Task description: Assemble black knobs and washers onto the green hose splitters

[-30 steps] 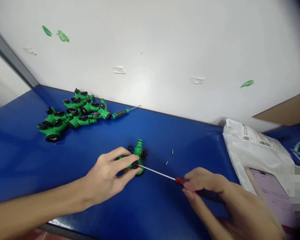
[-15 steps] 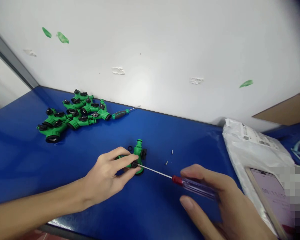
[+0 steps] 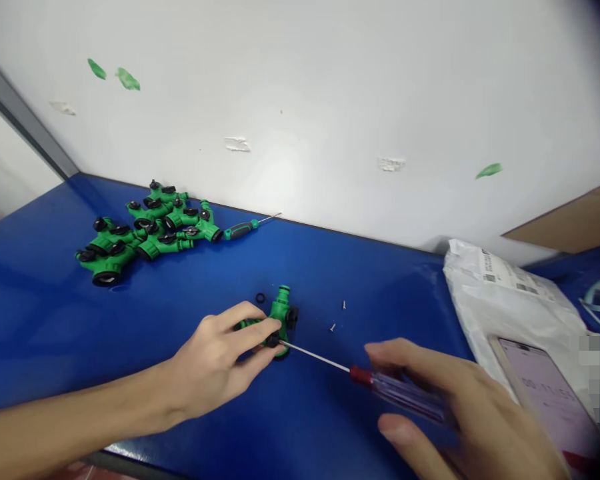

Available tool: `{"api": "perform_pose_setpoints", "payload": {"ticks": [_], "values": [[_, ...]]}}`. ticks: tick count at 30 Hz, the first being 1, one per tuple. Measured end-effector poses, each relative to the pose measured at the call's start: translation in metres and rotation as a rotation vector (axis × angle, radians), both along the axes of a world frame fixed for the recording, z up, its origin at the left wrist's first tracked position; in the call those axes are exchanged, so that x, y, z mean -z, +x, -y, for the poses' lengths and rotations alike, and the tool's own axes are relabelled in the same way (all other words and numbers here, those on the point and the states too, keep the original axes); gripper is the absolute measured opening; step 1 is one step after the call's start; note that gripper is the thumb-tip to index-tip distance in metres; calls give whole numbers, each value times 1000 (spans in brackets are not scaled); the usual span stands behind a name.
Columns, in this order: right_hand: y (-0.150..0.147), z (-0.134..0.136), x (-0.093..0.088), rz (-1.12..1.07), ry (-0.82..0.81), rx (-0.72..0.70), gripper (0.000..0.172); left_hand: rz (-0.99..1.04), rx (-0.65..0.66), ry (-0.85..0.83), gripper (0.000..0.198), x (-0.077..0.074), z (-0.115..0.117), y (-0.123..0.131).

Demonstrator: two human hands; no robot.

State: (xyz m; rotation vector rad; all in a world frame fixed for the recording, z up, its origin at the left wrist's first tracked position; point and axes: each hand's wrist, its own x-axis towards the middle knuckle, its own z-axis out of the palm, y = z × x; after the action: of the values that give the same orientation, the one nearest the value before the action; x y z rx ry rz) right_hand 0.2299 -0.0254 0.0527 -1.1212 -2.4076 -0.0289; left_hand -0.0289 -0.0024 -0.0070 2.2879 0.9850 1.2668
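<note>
My left hand (image 3: 230, 347) grips a green Y-shaped connector (image 3: 281, 308) with black valve knobs, pressed to the blue table. The tip of a screwdriver (image 3: 405, 395) with a red and clear purple handle meets the black knob under my left fingers. Around the handle is my right hand (image 3: 450, 407), thumb and forefinger spread apart, the handle's end against the palm side. Two small screws (image 3: 344, 305) (image 3: 333, 327) lie right of the connector, and a black ring (image 3: 260, 298) lies just behind it.
Several green connectors (image 3: 153, 237) are grouped at the back left, beside a green and grey screwdriver (image 3: 241, 230) near the white wall (image 3: 330, 100). At the right, a phone (image 3: 545, 393) rests on a white plastic package (image 3: 510, 293).
The connector, my left hand and the screwdriver have shifted slightly toward the table's front. My right hand has moved a little right and down, its thumb farther from the handle.
</note>
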Motion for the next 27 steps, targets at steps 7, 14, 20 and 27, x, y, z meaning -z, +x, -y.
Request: {"api": "perform_pose_setpoints", "payload": {"ticks": [7, 14, 20, 27], "values": [[-2, -1, 2, -61, 35, -77, 7, 25, -20, -30, 14, 0, -2, 0], [-2, 2, 1, -21, 76, -44, 21, 5, -19, -47, 13, -3, 2, 2], [-2, 2, -5, -21, -34, -18, 15, 12, -23, -51, 16, -2, 0, 3], [-7, -3, -9, -86, 4, -100, 13, 17, -9, -28, 15, -1, 0, 1]]}}
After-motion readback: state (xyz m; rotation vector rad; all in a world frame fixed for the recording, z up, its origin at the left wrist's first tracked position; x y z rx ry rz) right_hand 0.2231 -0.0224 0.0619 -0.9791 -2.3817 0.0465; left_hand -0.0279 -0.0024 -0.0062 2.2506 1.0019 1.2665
